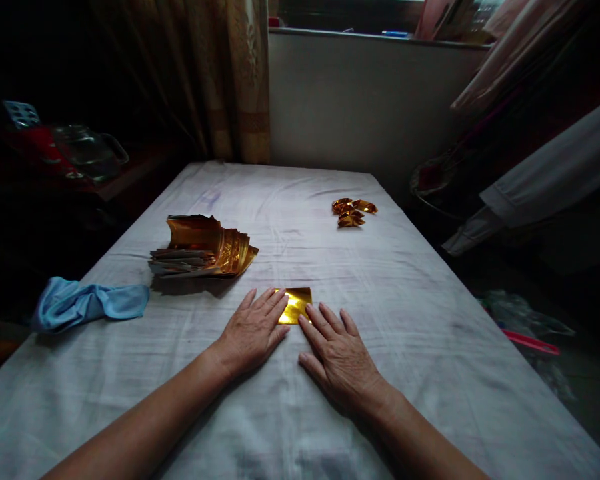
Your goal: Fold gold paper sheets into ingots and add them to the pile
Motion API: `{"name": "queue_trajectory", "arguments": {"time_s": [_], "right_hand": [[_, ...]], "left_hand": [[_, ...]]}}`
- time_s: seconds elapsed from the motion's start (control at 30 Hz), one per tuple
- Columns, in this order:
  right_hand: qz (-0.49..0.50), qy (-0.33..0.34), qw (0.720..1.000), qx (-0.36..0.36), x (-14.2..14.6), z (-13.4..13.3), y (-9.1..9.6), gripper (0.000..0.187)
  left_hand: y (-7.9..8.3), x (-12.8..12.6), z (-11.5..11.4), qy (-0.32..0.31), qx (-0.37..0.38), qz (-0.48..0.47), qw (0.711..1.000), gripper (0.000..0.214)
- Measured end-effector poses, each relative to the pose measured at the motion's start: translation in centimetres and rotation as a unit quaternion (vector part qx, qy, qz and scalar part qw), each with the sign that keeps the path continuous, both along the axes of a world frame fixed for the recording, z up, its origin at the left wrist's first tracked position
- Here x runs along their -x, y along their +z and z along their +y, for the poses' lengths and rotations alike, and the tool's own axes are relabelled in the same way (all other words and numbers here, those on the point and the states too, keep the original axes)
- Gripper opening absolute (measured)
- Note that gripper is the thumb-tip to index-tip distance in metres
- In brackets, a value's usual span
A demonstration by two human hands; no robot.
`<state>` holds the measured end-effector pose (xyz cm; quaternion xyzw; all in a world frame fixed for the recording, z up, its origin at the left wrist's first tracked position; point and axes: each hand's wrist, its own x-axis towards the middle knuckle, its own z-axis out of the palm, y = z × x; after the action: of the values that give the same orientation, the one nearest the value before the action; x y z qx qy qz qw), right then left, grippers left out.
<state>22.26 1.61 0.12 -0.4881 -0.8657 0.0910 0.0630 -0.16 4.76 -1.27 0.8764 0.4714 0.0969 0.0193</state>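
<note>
A small sheet of gold foil paper point(297, 303) lies flat on the white cloth-covered table point(405, 313). My left hand point(253, 330) rests palm down with fingers stretched out, its fingertips on the sheet's left edge. My right hand point(337, 357) lies flat beside it, fingers spread, fingertips touching the sheet's lower right corner. Neither hand grips anything.
A stack of gold foil sheets point(203, 250) sits to the left. Several folded gold pieces point(353, 212) lie at the far right. A blue cloth point(87, 303) is at the left edge. A curtain point(230, 80) and wall stand behind; clutter is in the dark on both sides.
</note>
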Motion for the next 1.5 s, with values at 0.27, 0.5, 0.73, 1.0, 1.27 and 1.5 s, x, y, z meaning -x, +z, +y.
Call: {"name": "queue_trajectory", "arguments": {"time_s": [0.27,0.5,0.73,1.0,1.27,1.5], "right_hand": [[-0.004,-0.001,1.000,-0.012,0.9,0.4,0.3,0.059],[0.002,0.043,0.999,0.012,2.6,2.6,0.7,0.072],[-0.024,0.038,0.999,0.012,-0.9,1.7,0.1,0.067],[0.067,0.035,0.995,-0.067,0.5,2.4,1.2,0.033],[0.156,0.075,0.977,-0.125,0.8,3.9,-0.4,0.013],[0.156,0.089,0.978,-0.109,0.4,4.2,-0.3,0.012]], "left_hand": [[-0.1,0.9,-0.2,0.005,-0.017,-0.013,1.000,0.049],[-0.5,0.8,-0.4,0.021,-0.026,-0.028,0.999,0.048],[-0.2,0.7,-0.4,0.030,-0.003,-0.041,0.999,0.047],[0.5,0.5,-0.5,0.047,0.015,-0.105,0.993,0.041],[1.9,0.7,-0.7,0.005,-0.051,-0.143,0.988,0.008],[2.5,0.2,-0.6,0.018,-0.090,-0.107,0.990,0.005]]}}
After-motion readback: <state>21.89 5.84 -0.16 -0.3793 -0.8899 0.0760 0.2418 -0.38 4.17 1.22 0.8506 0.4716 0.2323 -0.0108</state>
